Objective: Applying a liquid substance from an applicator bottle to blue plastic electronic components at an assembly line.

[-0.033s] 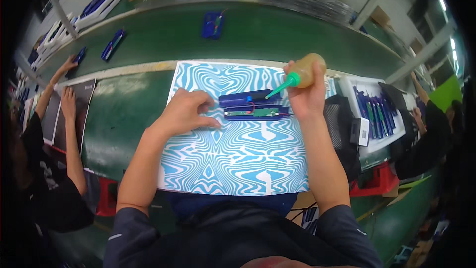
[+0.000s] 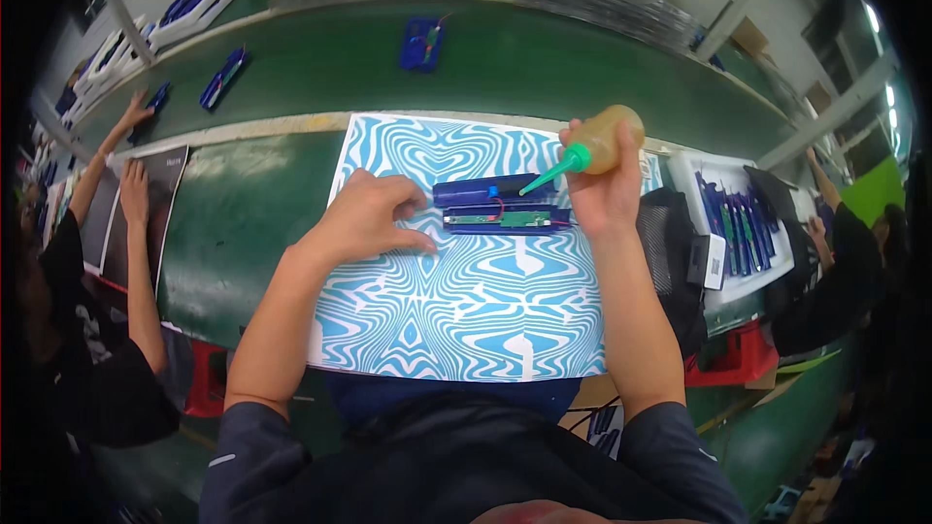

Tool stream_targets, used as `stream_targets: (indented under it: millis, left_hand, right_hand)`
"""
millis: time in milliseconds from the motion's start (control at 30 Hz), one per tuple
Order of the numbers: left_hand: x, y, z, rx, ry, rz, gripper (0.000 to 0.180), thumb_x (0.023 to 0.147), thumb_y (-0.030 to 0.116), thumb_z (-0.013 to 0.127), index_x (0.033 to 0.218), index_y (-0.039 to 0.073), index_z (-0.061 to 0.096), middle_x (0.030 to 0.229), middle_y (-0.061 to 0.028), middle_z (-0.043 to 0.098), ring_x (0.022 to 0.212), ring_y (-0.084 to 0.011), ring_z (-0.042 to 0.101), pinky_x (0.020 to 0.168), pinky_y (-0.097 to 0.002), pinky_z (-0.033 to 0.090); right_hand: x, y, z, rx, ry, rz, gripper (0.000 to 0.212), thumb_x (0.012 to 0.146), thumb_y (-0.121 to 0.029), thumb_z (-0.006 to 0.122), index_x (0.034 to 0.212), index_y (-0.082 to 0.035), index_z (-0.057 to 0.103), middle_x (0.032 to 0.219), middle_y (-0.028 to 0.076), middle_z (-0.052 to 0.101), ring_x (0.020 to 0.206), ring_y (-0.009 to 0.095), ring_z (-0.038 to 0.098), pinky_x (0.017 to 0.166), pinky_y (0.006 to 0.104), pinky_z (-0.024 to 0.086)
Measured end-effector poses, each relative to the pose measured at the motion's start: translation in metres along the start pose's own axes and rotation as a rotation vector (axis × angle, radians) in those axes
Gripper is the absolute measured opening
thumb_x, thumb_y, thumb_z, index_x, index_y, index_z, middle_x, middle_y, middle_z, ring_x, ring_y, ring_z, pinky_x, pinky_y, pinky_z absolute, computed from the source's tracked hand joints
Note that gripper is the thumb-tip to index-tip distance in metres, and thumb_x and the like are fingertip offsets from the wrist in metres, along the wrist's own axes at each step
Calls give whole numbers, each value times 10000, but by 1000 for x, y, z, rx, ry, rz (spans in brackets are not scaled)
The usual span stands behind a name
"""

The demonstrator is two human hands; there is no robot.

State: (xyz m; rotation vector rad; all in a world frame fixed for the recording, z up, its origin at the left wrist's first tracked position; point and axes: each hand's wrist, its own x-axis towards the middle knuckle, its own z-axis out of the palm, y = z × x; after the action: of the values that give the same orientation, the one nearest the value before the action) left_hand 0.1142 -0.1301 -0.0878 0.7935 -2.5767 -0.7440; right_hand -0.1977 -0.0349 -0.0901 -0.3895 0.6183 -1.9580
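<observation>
Two long dark-blue casing halves lie side by side on a blue-and-white swirl-patterned mat. The nearer half holds a green circuit board, and a red wire runs from it toward the farther half, where a black part sits. My right hand grips a squeeze bottle of yellowish liquid, tipped so that its green nozzle points down-left at the farther half's right part; whether the tip touches cannot be made out. Beside the left ends of the halves, my left hand holds nothing, thumb and fingers apart.
A green belt beyond the mat carries several blue casings, one of them straight ahead. A person's hand reaches a casing at far left. To the right stand a white tray of casings and a black mesh item.
The view has shifted very slightly. My hands, the bottle and the casing halves keep their places relative to each other.
</observation>
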Motion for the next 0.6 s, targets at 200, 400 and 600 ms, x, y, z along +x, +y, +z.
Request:
stream_targets:
  millis: [200, 400, 600]
  left_hand:
    - [-3, -5, 24, 31, -10, 91, 489, 724, 389, 865, 1044, 62, 692, 881, -52, 681, 845, -231, 647, 814, -364, 430]
    - [1, -10, 34, 35, 55, 193, 416, 779, 347, 834, 1058, 70, 697, 891, -46, 687, 845, -238, 649, 813, -373, 414]
    - [-5, -10, 20, -41, -48, 131, 328, 778, 311, 832, 973, 68, 729, 747, -7, 655, 681, -215, 601, 788, -372, 405]
  right_hand:
    - [-12, 28, 13, -196, 25, -35, 571, 959, -350, 690, 1368, -57, 419, 1231, 170, 551, 1118, 320, 628, 939, 441, 573]
    - [-21, 39, 19, -359, 52, -120, 584, 947, -363, 694, 1355, -40, 428, 1220, 163, 553, 1164, 293, 601, 1001, 462, 540]
    - [-31, 46, 28, -471, 20, -204, 579, 945, -343, 689, 1347, -20, 427, 1190, 201, 605, 1135, 304, 625, 989, 446, 538]
